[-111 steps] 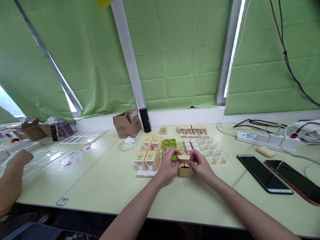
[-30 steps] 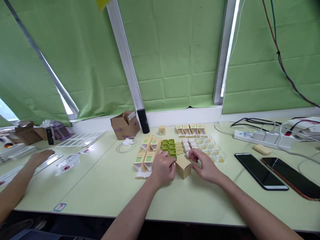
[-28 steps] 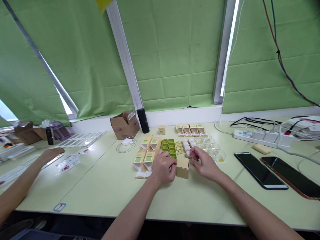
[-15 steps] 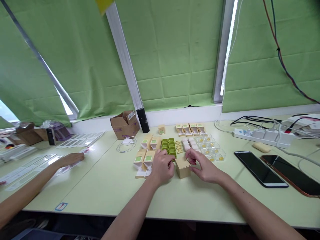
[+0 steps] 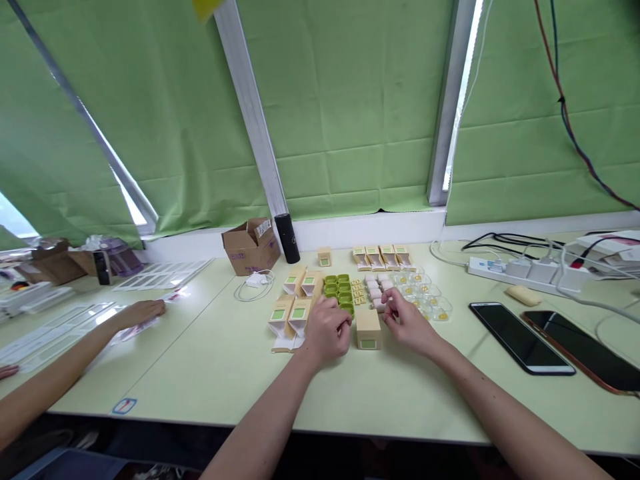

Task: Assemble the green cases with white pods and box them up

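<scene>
A small kraft cardboard box [image 5: 369, 327] with a green label window stands closed on the table between my hands. My left hand [image 5: 327, 333] is closed, its fingers curled just left of the box, with nothing visible in them. To the box's right, my right hand [image 5: 407, 325] has its thumb and forefinger bent but apart, holding nothing. Behind my left hand are open kraft boxes [image 5: 290, 313] and green square cups [image 5: 338, 288]. Small yellow pieces [image 5: 359, 292], pale pink blocks [image 5: 374, 287] and clear cups [image 5: 433, 303] with yellow centres lie beyond the box.
More open kraft boxes [image 5: 383, 257] and one closed small box [image 5: 325, 257] stand farther back. A brown carton [image 5: 250, 250], black cylinder [image 5: 287, 239] and white charger [image 5: 257, 280] are behind left. Two phones [image 5: 523, 338] and a power strip [image 5: 525, 275] lie right. Another person's hand [image 5: 140, 313] is at left.
Both hands have come off the small box, which now stands upright with its green label facing me. My right hand has drawn slightly away to the right.
</scene>
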Demonstrator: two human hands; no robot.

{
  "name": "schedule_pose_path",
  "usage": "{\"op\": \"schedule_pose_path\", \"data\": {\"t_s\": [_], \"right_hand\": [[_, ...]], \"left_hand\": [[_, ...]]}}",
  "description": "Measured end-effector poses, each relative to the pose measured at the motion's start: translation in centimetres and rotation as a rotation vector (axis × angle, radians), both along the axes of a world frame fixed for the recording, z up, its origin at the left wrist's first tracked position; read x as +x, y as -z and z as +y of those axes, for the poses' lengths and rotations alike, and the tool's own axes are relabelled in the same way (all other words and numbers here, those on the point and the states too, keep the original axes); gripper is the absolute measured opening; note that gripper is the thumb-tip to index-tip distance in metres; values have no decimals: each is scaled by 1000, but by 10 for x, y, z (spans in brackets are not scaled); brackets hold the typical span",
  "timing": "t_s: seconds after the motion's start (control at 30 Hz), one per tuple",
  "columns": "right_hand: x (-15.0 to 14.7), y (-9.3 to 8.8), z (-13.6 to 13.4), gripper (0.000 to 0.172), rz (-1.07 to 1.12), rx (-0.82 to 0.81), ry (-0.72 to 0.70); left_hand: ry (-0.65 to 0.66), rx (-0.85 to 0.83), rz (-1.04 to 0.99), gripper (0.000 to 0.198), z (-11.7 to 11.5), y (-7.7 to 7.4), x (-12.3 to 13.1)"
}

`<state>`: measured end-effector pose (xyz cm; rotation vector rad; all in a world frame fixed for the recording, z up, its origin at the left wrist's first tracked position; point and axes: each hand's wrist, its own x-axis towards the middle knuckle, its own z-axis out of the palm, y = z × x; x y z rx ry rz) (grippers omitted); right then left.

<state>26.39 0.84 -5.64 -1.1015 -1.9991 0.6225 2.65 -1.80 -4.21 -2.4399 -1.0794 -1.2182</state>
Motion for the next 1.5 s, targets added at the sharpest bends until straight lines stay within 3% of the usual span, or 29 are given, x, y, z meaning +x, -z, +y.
{"op": "schedule_pose_path", "data": {"t_s": [0.17,0.37,0.47,0.7,0.9,1.0,1.13,1.27,1.4,1.5], "right_hand": [[3,-4,0,16,124,-17,49],[1,-9,-4,14,192,-92,65],[0,-9,-5,15,188,-102,83],[-1,-9,-6,15,208,-79,103],[-3,-11,-9,15,211,-54,104],[-4,-12,-10,17,205,-52,97],[-5,-14,-12,18,199,-45,90],[-7,-17,-18,19,196,1,83],[-10,-17,-23,22,146,66,98],[-14,-15,-26,23,82,73,87]], "left_hand": [[-44,-26,-69,18,4,1,-3],[2,-139,-79,17,0,-8,-1],[1,-247,-12,20,-7,-17,2],[5,-386,247,59,-22,-40,18],[-10,-376,461,63,-20,-55,29],[-7,-344,522,59,-14,-60,33],[44,-367,566,37,-5,-70,39],[45,-351,593,34,6,-92,36],[-98,-251,551,46,40,-125,22],[-241,-209,485,48,82,-137,11]]}}
